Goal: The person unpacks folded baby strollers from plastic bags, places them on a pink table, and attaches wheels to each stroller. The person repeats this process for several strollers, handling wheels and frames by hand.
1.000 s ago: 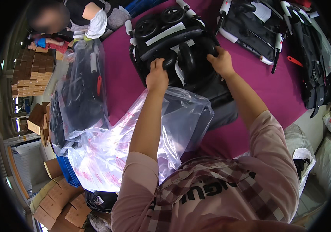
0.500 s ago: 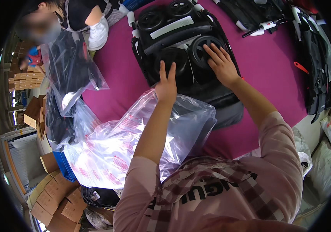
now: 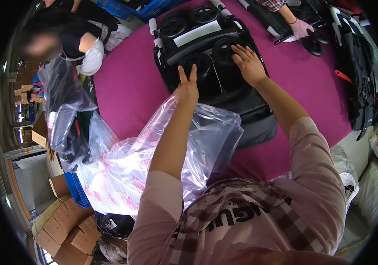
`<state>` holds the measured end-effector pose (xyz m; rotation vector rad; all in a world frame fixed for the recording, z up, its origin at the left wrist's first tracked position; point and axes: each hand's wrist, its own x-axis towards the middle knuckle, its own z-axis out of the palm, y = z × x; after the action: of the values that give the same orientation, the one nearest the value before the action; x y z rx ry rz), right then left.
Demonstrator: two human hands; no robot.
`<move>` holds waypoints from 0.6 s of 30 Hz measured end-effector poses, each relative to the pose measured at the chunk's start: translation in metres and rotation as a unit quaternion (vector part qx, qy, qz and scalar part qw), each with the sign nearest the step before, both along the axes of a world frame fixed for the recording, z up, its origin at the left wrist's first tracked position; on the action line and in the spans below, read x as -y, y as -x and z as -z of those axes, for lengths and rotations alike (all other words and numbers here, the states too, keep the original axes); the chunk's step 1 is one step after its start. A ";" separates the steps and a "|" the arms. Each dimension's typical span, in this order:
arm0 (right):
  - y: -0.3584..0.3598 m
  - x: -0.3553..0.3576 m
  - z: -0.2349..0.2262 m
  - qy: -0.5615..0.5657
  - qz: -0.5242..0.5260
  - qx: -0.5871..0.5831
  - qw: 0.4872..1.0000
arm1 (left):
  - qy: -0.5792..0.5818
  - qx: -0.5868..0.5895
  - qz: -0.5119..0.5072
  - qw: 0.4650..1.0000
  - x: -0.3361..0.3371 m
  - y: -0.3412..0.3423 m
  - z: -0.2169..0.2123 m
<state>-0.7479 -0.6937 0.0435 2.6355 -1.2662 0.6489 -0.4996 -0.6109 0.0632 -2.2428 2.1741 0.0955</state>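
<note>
A folded black stroller (image 3: 259,130) lies on the magenta table, its wheels facing up. My left hand (image 3: 186,92) rests at the near-left wheel (image 3: 200,62), two fingers stretched onto it and the others out of sight. At its wrist lies the upper edge of a clear plastic bag (image 3: 153,145) with red print; whether the hidden fingers touch the bag I cannot tell. My right hand (image 3: 250,66) lies with fingers stretched over the near-right wheel (image 3: 222,51). A white paper strip (image 3: 198,33) sits between the near and far wheels.
At upper left a co-worker bends over a bagged dark item (image 3: 67,106). At upper right another person's pink-gloved hand (image 3: 301,28) holds black wheels (image 3: 315,43). A red-handled tool (image 3: 343,76) lies on the magenta table (image 3: 308,101). Cardboard boxes (image 3: 61,221) stand at lower left.
My hands stay on the wheels, while the stroller sits slightly higher in view. The co-worker and bagged item have shifted left. A pink-gloved hand with black wheels has come in at upper right.
</note>
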 end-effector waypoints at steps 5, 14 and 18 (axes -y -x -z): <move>0.006 -0.026 -0.015 -0.038 -0.003 0.037 0.999 | 0.021 -0.151 -0.004 0.988 -0.036 0.002 -0.023; 0.117 -0.122 0.059 -0.425 0.291 0.242 0.822 | -0.041 -0.081 -0.186 0.978 -0.291 -0.098 0.036; 0.122 -0.110 0.069 -0.477 0.232 0.204 0.823 | -0.127 -0.072 -0.297 0.944 -0.348 -0.130 0.050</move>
<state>-0.8696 -0.5839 -0.0256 2.6457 -2.8735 0.5953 -0.3693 -0.2634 0.0136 -2.6981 1.3485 0.5261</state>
